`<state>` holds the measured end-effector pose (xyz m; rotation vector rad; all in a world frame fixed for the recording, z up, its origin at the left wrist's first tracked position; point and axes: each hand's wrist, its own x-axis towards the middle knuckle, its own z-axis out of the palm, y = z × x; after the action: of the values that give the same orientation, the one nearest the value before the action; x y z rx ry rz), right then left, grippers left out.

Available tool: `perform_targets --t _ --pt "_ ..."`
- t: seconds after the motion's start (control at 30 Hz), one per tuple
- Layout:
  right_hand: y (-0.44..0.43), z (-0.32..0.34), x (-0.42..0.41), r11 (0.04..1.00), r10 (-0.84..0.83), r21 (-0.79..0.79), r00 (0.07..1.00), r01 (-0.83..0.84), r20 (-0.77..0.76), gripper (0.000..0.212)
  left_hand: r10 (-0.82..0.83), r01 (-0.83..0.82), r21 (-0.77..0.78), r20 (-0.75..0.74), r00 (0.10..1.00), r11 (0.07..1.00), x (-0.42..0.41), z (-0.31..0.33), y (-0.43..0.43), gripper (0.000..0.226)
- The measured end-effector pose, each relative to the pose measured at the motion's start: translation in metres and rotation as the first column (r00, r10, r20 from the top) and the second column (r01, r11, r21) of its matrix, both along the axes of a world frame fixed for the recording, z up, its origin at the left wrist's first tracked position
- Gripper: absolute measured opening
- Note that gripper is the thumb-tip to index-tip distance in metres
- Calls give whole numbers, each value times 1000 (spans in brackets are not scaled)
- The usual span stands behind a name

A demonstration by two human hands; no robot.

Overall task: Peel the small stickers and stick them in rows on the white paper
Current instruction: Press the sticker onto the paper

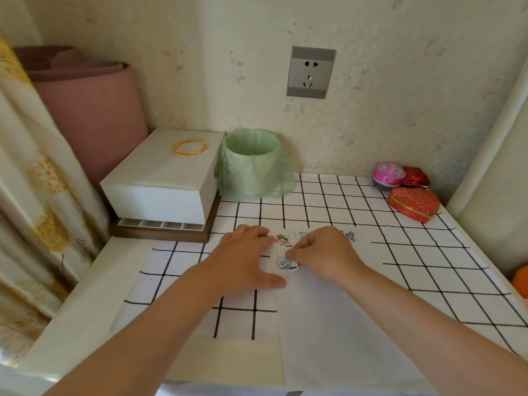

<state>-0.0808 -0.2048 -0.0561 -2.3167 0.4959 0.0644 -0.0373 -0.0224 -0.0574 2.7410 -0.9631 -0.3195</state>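
Note:
A white paper (328, 324) lies on the checked tablecloth in front of me. Along its far edge sit small stickers: a red-flower sticker (282, 239), a pale one beside it (302, 234) and a purple one (351, 236) further right. A blue-flower sticker (285, 262) lies below the first row. My left hand (245, 258) rests flat on the paper's left edge, fingers straight, thumb spread. My right hand (323, 252) has its fingers curled, the tips pressing the top of the blue-flower sticker.
A white box (160, 181) with a gold bangle (190, 147) stands at the back left. Beside it is a small bin with a green bag (251, 164). Red heart boxes (414, 204) and a pink ball (388, 174) sit at the back right.

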Motion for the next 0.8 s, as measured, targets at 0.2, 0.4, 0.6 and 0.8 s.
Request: perform_targets --t 0.2,0.4,0.6,0.8 --pt "0 0 1 998 12 -57 1000 -11 18 27 7 -7 -12 -10 1000 1000 1 -1 1 99" --pt "0 -2 1 997 19 -71 1000 -17 21 21 0 0 -6 12 1000 1000 1 -3 2 99" --pt "3 0 2 989 14 -147 1000 -15 -7 11 -16 23 -98 76 997 995 -2 -1 0 88" --pt "6 7 4 972 15 -235 998 -28 -56 10 -132 139 -92 81 988 986 -14 5 -2 45"
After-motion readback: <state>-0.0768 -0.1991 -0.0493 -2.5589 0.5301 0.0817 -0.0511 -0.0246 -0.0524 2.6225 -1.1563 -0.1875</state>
